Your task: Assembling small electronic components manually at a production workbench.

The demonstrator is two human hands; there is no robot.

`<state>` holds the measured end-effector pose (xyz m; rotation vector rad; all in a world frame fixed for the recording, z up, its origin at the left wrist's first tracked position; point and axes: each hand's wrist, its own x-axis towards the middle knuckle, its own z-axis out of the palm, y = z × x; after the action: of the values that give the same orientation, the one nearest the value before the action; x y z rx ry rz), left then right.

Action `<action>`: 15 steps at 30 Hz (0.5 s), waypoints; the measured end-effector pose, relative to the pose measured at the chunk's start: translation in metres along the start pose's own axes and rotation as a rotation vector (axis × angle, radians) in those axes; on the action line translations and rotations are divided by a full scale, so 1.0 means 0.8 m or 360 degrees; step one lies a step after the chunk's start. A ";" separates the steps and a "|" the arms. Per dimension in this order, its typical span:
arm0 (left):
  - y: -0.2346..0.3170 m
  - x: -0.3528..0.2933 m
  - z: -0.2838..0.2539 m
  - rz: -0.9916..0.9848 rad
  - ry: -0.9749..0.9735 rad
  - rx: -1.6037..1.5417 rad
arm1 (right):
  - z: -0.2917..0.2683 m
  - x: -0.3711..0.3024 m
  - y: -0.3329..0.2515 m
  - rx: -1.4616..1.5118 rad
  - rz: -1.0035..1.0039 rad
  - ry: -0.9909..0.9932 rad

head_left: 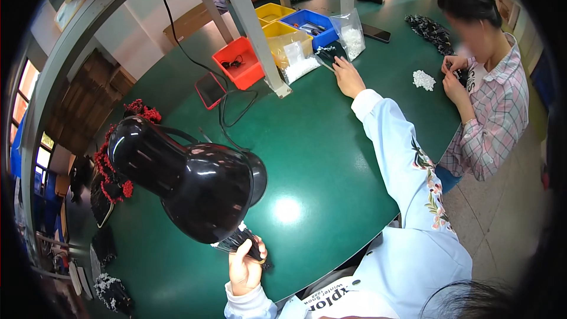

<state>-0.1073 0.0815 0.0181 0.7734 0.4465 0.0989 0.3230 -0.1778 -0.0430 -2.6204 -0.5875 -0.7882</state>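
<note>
My left hand (247, 269) is closed around a bundle of thin black wires (239, 241) with white tips, just below the black lamp shade (207, 192). The shade hides part of the bundle. My right arm stretches far across the green table, and my right hand (349, 78) has its fingers extended at the near edge of another dark bundle with white ends (329, 53). That bundle lies between a clear bag of small white parts (300, 66) and a taller clear bag (353, 38) of white parts. No grip shows in the right hand.
Behind the bags stand a blue bin (316, 23), yellow bins (289, 40) and a red bin (239, 65), beside a metal post (251, 29). A red-edged phone (210, 90) and black cord lie left. Red-tipped bundles (106, 168) line the left edge. A co-worker (490, 94) sits right, near a white pile (423, 80).
</note>
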 end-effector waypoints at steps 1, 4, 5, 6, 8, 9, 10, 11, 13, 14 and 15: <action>0.000 0.000 0.003 -0.0014 0.0013 -0.0014 | 0.000 -0.002 0.002 0.0004 -0.0001 -0.0008; 0.001 0.002 -0.004 0.0068 0.0026 -0.0028 | -0.023 -0.003 -0.060 0.0323 -0.0165 0.0658; 0.000 0.004 -0.004 0.0125 0.0036 -0.0066 | -0.037 -0.011 -0.083 0.0438 -0.0130 0.0653; 0.001 0.003 -0.003 0.0136 0.0008 -0.0004 | -0.058 -0.025 -0.106 0.0604 -0.0132 0.0496; 0.002 0.012 0.010 0.0160 -0.0034 0.0077 | -0.090 -0.053 -0.143 0.1036 -0.0172 0.0121; 0.005 0.009 0.017 0.0169 -0.0037 0.0094 | -0.106 -0.073 -0.165 0.1305 -0.0205 -0.0111; 0.006 0.009 0.020 0.0232 -0.0030 0.0110 | -0.120 -0.095 -0.209 0.1979 0.0034 -0.0510; 0.008 0.006 0.022 0.0273 -0.0019 0.0057 | -0.137 -0.110 -0.247 0.2133 0.0022 -0.0856; 0.009 0.004 0.024 0.0273 -0.0023 0.0034 | -0.168 -0.137 -0.296 0.2617 0.0107 -0.1492; 0.007 0.004 0.027 0.0321 -0.0024 0.0013 | -0.177 -0.144 -0.311 0.2441 0.0155 -0.1871; 0.007 0.000 0.033 0.0359 0.0011 0.0024 | -0.180 -0.163 -0.332 0.2700 0.0114 -0.1759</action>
<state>-0.0955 0.0686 0.0383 0.8368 0.3660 0.3089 0.0339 -0.0496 0.0472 -1.1364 -0.8104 0.9787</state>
